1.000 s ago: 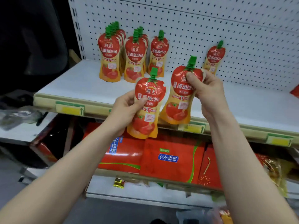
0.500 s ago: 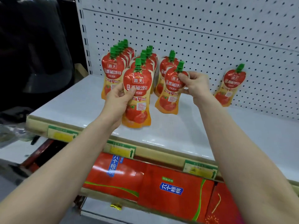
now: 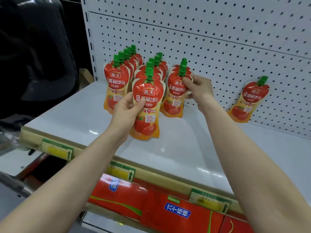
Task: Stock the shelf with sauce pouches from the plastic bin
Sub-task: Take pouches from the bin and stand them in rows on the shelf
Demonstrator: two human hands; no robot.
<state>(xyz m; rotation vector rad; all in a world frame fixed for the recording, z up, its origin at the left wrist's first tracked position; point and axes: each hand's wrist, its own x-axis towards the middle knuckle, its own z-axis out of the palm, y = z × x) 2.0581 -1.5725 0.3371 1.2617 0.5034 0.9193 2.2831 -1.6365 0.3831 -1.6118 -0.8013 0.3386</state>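
Two pouches are held at once, one in each hand. The right hand [image 3: 199,91] is closed by thumb and fingertips on the upper edge of the right pouch [image 3: 174,96], whose base is at the shelf [image 3: 176,148] in front of the third row [image 3: 182,64]. The left hand [image 3: 126,110] is wrapped around the side of the left pouch [image 3: 147,106], which is held upright just above the shelf before the middle row [image 3: 155,64]. A further row [image 3: 116,84] stands to the left, and a lone pouch [image 3: 247,101] is leaned against the pegboard [image 3: 218,39], well apart. The bin is not in view. For the placing to go well, each base should be flattened on the shelf and pressed back against its row before the grip is loosened; otherwise a soft pouch is likely to slump forward.
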